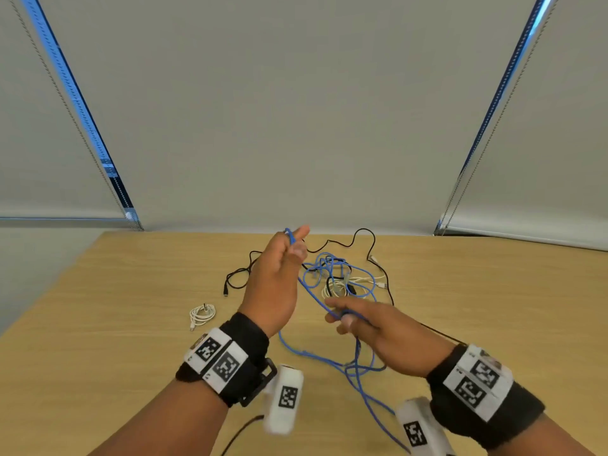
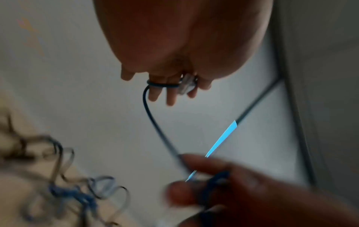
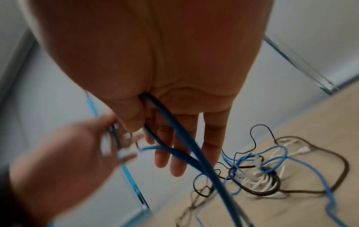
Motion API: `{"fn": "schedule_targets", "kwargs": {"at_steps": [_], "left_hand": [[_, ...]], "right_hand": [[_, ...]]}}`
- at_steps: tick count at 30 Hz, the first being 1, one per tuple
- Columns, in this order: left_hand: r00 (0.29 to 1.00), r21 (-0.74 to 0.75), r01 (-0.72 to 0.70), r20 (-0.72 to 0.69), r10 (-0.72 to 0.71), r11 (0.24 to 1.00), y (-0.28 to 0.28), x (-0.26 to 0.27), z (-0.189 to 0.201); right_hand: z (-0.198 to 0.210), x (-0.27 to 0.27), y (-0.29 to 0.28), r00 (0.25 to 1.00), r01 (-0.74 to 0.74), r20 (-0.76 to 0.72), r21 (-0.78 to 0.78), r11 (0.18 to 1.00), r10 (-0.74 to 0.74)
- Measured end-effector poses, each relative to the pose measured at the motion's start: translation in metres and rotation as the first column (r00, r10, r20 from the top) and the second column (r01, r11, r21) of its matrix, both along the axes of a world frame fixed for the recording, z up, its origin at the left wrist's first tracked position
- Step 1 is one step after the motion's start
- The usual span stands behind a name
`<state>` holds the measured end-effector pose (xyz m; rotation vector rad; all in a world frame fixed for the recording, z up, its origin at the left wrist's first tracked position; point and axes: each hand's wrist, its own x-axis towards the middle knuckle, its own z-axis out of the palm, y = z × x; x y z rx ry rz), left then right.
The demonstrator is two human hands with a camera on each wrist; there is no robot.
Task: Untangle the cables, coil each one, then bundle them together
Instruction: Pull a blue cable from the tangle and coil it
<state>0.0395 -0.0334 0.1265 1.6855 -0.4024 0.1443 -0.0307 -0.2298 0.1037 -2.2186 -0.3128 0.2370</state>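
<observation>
Left hand: the left hand (image 1: 274, 284) is raised above the table (image 1: 98, 324), holding the clear-plug end of the blue network cable (image 1: 332, 363); the cable is looped around its fingers (image 2: 170, 95), which stay fairly straight, and the thumb pins the plug.
Right hand: the right hand (image 1: 375, 330) sits lower and nearer the person, thumb pinching the same blue cable against the palm, the other fingers (image 3: 178, 156) extended.
Blue cable: it runs taut between the two hands, then hangs in loose loops to the table's near edge and back into the tangle.
Tangle: a black cable (image 1: 362, 238), white cables (image 1: 342, 287) and more blue loops lie knotted together beyond the hands.
Coiled cable: a small white USB cable coil (image 1: 202, 314) lies apart, left of the tangle.
Wrists: black bands with printed markers (image 1: 217, 357) on both.
</observation>
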Motion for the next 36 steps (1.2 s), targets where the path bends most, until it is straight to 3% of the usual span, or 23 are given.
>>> {"fn": "schedule_targets", "kwargs": {"at_steps": [2, 4, 8, 10, 12, 15, 16, 18, 19, 21, 22, 24, 27, 31, 33, 36], "left_hand": [[0.992, 0.435, -0.073, 0.126, 0.020, 0.897, 0.006, 0.008, -0.013], [0.988, 0.675, -0.076, 0.153, -0.038, 0.734, 0.012, 0.011, -0.025], [0.973, 0.826, 0.066, 0.071, -0.219, 0.560, 0.025, 0.008, -0.049], [0.962, 0.877, 0.122, 0.011, -0.273, 0.464, 0.030, 0.004, -0.057], [0.954, 0.917, 0.125, -0.007, -0.299, 0.378, 0.030, -0.001, -0.061], [0.956, 0.908, 0.052, 0.075, -0.282, 0.415, 0.023, -0.006, -0.060], [0.961, 0.878, 0.058, 0.080, -0.266, 0.475, 0.022, -0.005, -0.058], [0.973, 0.704, 0.186, -0.035, -0.228, 0.686, 0.022, -0.002, -0.053], [0.970, 0.589, 0.238, -0.099, -0.223, 0.772, 0.022, 0.000, -0.051], [0.962, 0.423, 0.270, -0.155, -0.225, 0.865, 0.020, 0.000, -0.043], [0.959, 0.365, 0.280, -0.159, -0.236, 0.888, 0.017, 0.000, -0.039], [0.948, 0.275, 0.313, -0.140, -0.284, 0.909, 0.009, -0.003, -0.028], [0.927, 0.208, 0.374, -0.046, -0.373, 0.904, 0.000, -0.011, 0.000], [0.938, 0.136, 0.318, 0.098, -0.333, 0.938, 0.003, -0.012, 0.042], [0.960, 0.017, 0.249, 0.125, -0.249, 0.968, 0.013, -0.004, 0.058], [0.993, -0.228, 0.117, 0.047, -0.109, 0.967, 0.034, 0.014, 0.072]], "right_hand": [[0.018, -0.001, -0.010, 0.990, 0.139, -0.037, 0.278, 0.951, -0.134], [0.037, 0.002, -0.025, 0.950, 0.280, 0.008, 0.431, 0.858, -0.313], [0.065, 0.012, -0.072, 0.738, 0.502, 0.006, 0.663, 0.555, -0.674], [0.075, 0.013, -0.099, 0.639, 0.556, -0.077, 0.734, 0.391, -0.765], [0.076, 0.012, -0.115, 0.604, 0.578, -0.138, 0.754, 0.312, -0.785], [0.067, 0.015, -0.115, 0.624, 0.604, -0.091, 0.686, 0.405, -0.776], [0.062, 0.017, -0.110, 0.642, 0.622, -0.060, 0.624, 0.473, -0.765], [0.055, 0.019, -0.103, 0.656, 0.678, 0.066, 0.386, 0.626, -0.752], [0.053, 0.019, -0.099, 0.650, 0.700, 0.168, 0.249, 0.670, -0.741], [0.056, 0.015, -0.081, 0.639, 0.687, 0.373, 0.115, 0.717, -0.673], [0.059, 0.013, -0.068, 0.657, 0.634, 0.437, 0.123, 0.764, -0.615], [0.061, 0.008, -0.039, 0.762, 0.429, 0.499, 0.089, 0.899, -0.413], [0.060, 0.005, -0.002, 0.919, 0.139, 0.376, -0.028, 0.990, -0.119], [0.067, 0.012, -0.003, 0.933, 0.109, 0.335, 0.083, 0.991, -0.131], [0.069, 0.018, -0.015, 0.951, 0.081, 0.297, 0.022, 0.996, -0.084], [0.061, 0.025, -0.044, 0.961, 0.173, 0.239, -0.139, 0.975, -0.137]]}}
